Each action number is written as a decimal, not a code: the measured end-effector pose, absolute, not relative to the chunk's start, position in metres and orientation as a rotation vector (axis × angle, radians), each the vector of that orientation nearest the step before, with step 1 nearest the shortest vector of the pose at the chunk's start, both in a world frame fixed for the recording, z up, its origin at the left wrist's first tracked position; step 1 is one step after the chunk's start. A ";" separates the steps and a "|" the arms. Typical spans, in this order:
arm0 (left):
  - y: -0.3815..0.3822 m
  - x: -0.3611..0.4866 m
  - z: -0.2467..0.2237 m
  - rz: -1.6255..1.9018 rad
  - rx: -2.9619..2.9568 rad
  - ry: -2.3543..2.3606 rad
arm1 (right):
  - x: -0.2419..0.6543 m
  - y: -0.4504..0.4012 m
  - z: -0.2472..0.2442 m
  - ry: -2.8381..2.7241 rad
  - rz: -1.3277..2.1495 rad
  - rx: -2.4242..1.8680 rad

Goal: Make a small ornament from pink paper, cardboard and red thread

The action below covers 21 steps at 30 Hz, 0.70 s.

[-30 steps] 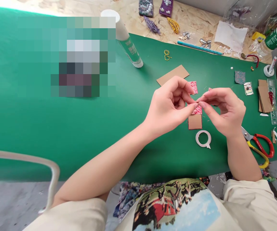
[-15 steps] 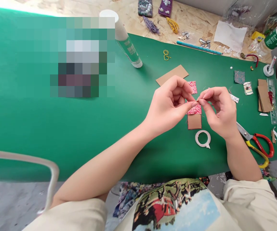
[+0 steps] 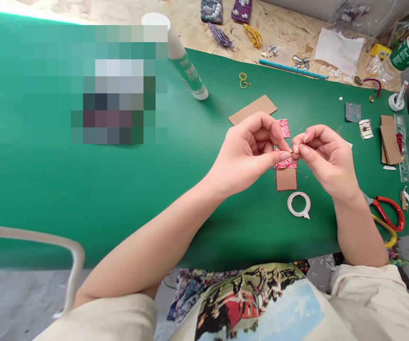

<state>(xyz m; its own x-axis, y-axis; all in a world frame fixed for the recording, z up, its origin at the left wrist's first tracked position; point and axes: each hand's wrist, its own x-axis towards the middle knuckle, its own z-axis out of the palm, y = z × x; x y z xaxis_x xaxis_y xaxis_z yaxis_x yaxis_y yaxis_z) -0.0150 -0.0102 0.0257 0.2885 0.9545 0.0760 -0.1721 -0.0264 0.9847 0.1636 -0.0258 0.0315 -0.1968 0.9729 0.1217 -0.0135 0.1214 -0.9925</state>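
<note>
My left hand (image 3: 252,149) and my right hand (image 3: 327,156) meet fingertip to fingertip above the green table. Each is pinched, thumb against forefinger, on something too small to make out. Under the fingertips lies a red-and-white patterned fabric piece (image 3: 285,164), partly hidden by my left thumb. Adjoining its lower edge is a brown cardboard square (image 3: 286,179) with a thin red border. Another patterned fabric piece (image 3: 284,128) shows just beyond the left fingers. Nearer my body, a roll of white tape (image 3: 289,210) rests flat.
Scissors (image 3: 389,213) with red and yellow handles lie partly under my right forearm. A cardboard strip (image 3: 253,110), a curl of yellow cord (image 3: 243,81) and a white-green tube (image 3: 188,71) lie beyond my left hand. Cardboard pieces (image 3: 390,142) and a clear ruler (image 3: 405,166) are far right.
My right hand has turned slightly, its fingers shifting while staying against the left fingertips. The right forearm now covers more of the scissors. My left hand has barely moved.
</note>
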 end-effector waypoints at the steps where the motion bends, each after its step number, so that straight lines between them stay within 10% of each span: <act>1: -0.010 -0.015 0.026 1.101 1.248 0.848 | 0.164 -0.025 0.032 -1.388 1.252 -1.020; 21: -0.012 -0.016 0.035 1.045 1.232 0.886 | 0.171 -0.021 0.037 -1.534 1.160 -1.128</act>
<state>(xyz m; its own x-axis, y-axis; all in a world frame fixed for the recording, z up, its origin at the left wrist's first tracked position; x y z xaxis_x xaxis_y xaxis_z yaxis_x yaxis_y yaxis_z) -0.0163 -0.0123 0.0348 0.2983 0.9543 0.0179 -0.1388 0.0248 0.9900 0.1710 -0.0208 0.0372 -0.1999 0.9725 0.1195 0.1499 0.1509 -0.9771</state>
